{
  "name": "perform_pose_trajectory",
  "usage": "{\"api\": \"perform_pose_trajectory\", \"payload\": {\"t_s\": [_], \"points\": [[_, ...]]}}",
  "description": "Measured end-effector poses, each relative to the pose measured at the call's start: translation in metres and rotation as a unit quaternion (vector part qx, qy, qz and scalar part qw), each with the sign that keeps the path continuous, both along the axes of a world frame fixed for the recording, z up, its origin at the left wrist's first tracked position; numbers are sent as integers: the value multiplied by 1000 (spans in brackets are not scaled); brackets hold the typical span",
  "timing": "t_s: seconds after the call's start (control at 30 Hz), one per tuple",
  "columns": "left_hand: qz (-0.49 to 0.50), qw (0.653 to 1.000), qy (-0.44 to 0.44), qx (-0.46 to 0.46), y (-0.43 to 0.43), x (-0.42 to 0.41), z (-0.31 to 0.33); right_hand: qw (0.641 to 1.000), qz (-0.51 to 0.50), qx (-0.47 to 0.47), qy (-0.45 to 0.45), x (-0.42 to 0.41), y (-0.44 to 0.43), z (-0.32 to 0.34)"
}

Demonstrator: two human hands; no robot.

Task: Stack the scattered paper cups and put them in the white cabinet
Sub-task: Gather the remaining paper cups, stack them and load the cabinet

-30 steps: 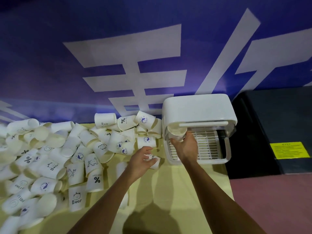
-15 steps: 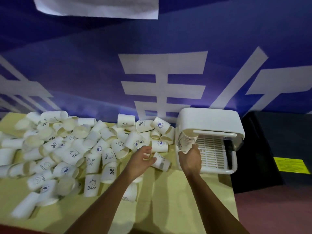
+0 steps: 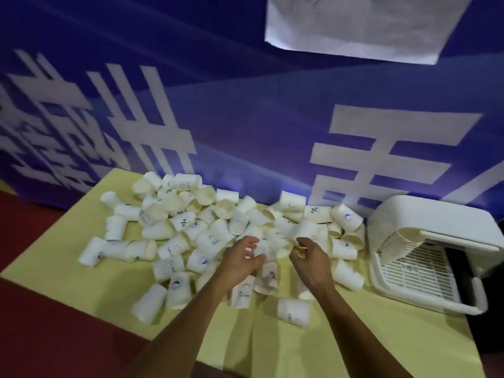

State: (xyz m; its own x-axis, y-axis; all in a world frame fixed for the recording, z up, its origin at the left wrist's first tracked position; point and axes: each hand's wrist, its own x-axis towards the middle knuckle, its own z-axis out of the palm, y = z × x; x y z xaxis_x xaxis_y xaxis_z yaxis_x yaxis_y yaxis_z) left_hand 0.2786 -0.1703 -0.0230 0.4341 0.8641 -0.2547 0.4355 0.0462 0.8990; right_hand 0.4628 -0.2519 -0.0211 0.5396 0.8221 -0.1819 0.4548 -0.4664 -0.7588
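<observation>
Step in hand, as judged: loose cups [image 3: 207, 241] are being gathered for a new stack. Storage is only partly done. One stack [image 3: 396, 241] is seen leaning inside the cabinet [image 3: 425, 214], at its left side. The cabinet stands at the right end of the desk [image 3: 381, 339], with its slatted door [image 3: 417, 276] folded down toward the front.

Left hand [image 3: 241, 259]: held over the middle of the pile, fingers loosely curled and apart. No cup is seen gripped.

Right hand [image 3: 313, 259]: just beside the left, fingers curled near a cup rim. Whether that cup is pinched cannot be told, as the frame is blurred there.

Next move, as judged: single cups are to be taken up and nested one into another. The cups lie on their sides at all angles, so each must first be turned to a common direction. The thin walls are likely to be crushed if gripped hard.

Surroundings: dozens of cups are spread over the left and middle of the desk. Several lie between the hands and the cabinet mouth and could be knocked when a stack is carried across. A blue banner [image 3: 245, 118] with white characters hangs behind the desk, and a white sheet [image 3: 354, 23] is fixed above. Red floor [image 3: 54, 323] is seen at the left.
</observation>
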Motion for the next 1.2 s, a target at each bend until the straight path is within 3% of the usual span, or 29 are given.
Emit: {"api": "perform_pose_trajectory", "payload": {"t_s": [0.33, 0.7, 1.0, 1.2], "points": [[103, 994, -4, -30, 32, -178, -4, 991, 132, -19, 13, -164, 74, -1], [281, 959, 44, -8, 41, -311, -11, 943, 331, -21, -15, -279, 153, 1], [304, 950, 74, -10, 128, -386, -40, 927, 365, -72, -54, -361, 235, -20], [285, 937, 197, -34, 200, -429, -62, 908, 388, -99, -122, -412, 284, -50]]}}
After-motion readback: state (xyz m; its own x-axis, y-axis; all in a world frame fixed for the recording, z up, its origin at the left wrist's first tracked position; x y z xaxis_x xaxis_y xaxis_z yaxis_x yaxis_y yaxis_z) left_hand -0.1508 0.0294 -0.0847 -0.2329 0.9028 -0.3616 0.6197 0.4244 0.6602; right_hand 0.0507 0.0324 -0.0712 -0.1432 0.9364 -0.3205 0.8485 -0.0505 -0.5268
